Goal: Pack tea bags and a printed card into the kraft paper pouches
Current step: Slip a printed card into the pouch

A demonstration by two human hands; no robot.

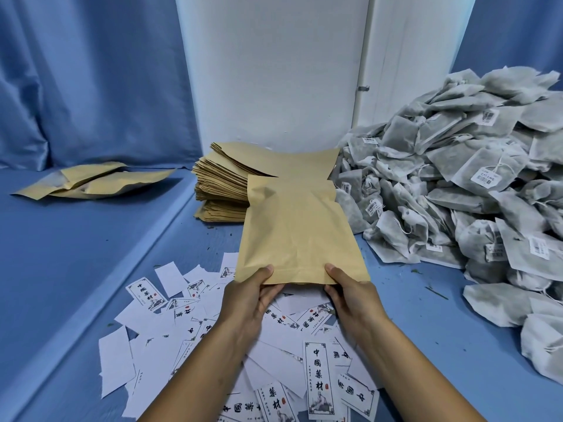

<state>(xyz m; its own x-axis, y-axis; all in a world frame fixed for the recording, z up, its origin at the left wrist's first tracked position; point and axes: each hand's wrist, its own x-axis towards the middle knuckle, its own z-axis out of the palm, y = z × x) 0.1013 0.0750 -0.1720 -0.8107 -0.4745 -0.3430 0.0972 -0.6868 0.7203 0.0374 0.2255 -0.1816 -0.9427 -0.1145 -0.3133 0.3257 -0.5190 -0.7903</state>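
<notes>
Left hand [243, 303]: grips the near left corner of one pouch [297, 229], thumb on top, fingers [268, 295] curled under the edge.
Right hand [350, 295]: grips the near right corner of the same pouch, thumb on top, fingers curled beneath.
Pouch: one, kraft paper, held by both hands above the cards, stretching away from the fingers with its far end open; what is inside cannot be told.
Stack [225, 184]: one pile of flat pouches beyond the held pouch, too many to count, far left of the fingers' reach line.
Filled pouches [91, 181]: about three, overlapping, well apart to the left of the left hand.
Cards [316, 379]: dozens scattered under and around both wrists, some printed side up, some blank side up; exact count cannot be told.
Tea bags [457, 178]: one large heap to the right of the right hand, too many to count, several with white tags.
Worktop [76, 254]: covered in blue cloth, carrying everything.
</notes>
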